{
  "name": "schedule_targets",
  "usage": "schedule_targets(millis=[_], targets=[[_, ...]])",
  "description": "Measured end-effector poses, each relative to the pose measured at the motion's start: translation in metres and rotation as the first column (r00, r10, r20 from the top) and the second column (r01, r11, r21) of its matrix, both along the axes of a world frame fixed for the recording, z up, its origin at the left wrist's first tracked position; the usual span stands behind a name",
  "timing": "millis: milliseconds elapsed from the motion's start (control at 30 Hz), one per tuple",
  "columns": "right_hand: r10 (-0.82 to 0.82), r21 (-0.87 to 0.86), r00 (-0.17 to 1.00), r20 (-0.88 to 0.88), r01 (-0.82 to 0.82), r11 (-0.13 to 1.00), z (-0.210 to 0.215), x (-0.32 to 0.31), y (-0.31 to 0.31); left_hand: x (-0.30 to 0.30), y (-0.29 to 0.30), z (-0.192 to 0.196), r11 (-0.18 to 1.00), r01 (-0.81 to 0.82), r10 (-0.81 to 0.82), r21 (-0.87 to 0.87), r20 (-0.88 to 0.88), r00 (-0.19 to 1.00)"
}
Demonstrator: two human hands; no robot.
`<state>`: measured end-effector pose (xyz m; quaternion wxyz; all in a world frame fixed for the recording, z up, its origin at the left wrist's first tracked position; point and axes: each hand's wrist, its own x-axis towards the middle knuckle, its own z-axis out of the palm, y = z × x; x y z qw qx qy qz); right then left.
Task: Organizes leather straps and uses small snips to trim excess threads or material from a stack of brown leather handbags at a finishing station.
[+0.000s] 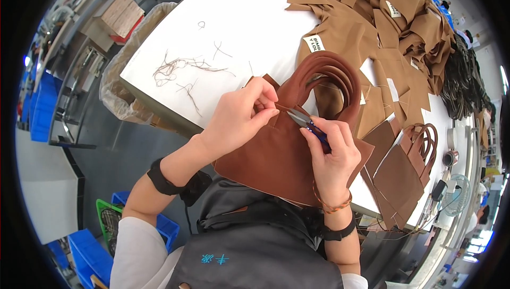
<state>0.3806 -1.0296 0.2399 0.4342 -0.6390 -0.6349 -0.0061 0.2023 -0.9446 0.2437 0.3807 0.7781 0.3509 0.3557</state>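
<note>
A reddish-brown leather bag panel (271, 156) lies over the near table edge and my lap, its rounded handles (353, 84) standing up at the far side. My right hand (337, 153) is closed round small thread snips (298, 119) with blue grips, their blades pointing left at the base of a handle. Just left of the blade tips, my left hand (234, 116) pinches thumb and forefinger together by the handle base. Whatever lies between those fingertips is too fine to make out.
Loose thread ends (180, 71) are scattered on the white tabletop (239, 18). Brown fabric pieces (345, 26) are heaped at the far right. Another brown bag piece with handles (401, 169) lies to the right, near a small fan (458, 196). A plastic-lined bin (119, 84) stands at the left.
</note>
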Motion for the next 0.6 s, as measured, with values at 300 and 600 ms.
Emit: schedule_targets(millis=[300, 600], targets=[[0.015, 0.029, 0.99, 0.144, -0.019, 0.999, -0.005, -0.001, 0.002, 0.0, 0.002, -0.011, 0.927, 0.077, 0.024, -0.367, 0.262, 0.965], [0.016, 0.052, 0.984, 0.178, -0.026, 0.998, -0.008, -0.001, 0.004, -0.003, 0.003, -0.01, 0.927, 0.103, -0.024, -0.361, 0.219, 0.975]])
